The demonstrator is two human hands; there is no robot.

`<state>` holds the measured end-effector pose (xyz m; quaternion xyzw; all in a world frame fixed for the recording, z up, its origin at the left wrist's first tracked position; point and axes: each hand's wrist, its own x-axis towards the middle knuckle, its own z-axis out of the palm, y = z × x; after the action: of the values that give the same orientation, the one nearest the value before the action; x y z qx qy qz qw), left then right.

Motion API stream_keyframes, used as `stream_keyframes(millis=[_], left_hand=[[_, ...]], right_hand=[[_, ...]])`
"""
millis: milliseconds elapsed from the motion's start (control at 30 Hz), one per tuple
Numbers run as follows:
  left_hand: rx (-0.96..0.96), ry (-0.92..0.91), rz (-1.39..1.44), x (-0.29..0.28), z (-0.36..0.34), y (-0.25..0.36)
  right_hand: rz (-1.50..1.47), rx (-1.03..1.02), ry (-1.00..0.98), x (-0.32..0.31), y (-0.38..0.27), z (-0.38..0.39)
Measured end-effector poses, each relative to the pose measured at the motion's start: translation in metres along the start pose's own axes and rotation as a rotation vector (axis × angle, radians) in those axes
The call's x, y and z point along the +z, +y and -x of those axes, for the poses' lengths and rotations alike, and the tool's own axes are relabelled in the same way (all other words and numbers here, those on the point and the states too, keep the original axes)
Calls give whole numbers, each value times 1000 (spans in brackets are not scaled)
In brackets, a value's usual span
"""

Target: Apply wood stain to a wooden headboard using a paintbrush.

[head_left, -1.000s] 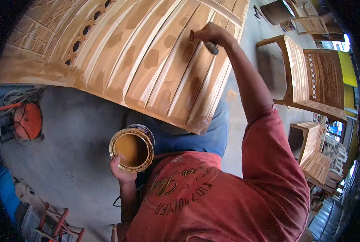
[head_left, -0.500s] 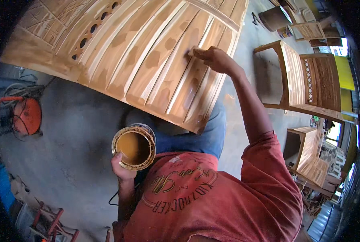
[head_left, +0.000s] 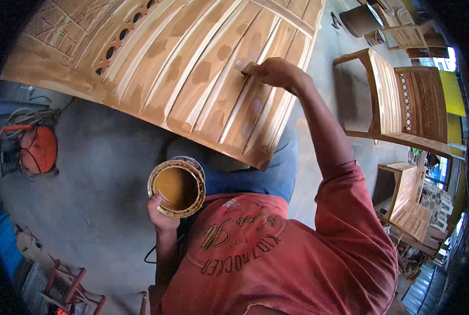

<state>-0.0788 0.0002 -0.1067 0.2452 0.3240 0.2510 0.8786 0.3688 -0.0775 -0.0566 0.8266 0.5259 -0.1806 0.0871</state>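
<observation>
Right fingers (head_left: 266,70): clamped on flat applicator (head_left: 243,65), which projects leftward over slatted wooden panel (head_left: 205,102). Left fingers (head_left: 154,202): clamped on open can (head_left: 184,213), liquid (head_left: 170,182) inside.

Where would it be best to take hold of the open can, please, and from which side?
The open can is probably best gripped by its round outer wall, on the far side, coming from the front left. The left hand occupies the near-left side, thumb at the stained rim, and brown liquid shows in the open mouth, so it should stay level.
</observation>
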Motion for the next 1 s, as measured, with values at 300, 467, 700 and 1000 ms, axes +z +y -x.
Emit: stream_keyframes(millis=[300, 467, 700, 1000], left_hand=[[-87, -38, 73, 6, -3, -5], [-91, -49, 152, 16, -4, -2], [-57, -57, 132, 9, -1, -1], [-39, 49, 24, 7, 2, 1]], right_hand=[[-756, 303, 23, -6, -10, -24], [-522, 204, -99, 7, -69, 16], [-618, 315, 127, -6, -27, 21], [-831, 295, 80, -4, 11, -22]])
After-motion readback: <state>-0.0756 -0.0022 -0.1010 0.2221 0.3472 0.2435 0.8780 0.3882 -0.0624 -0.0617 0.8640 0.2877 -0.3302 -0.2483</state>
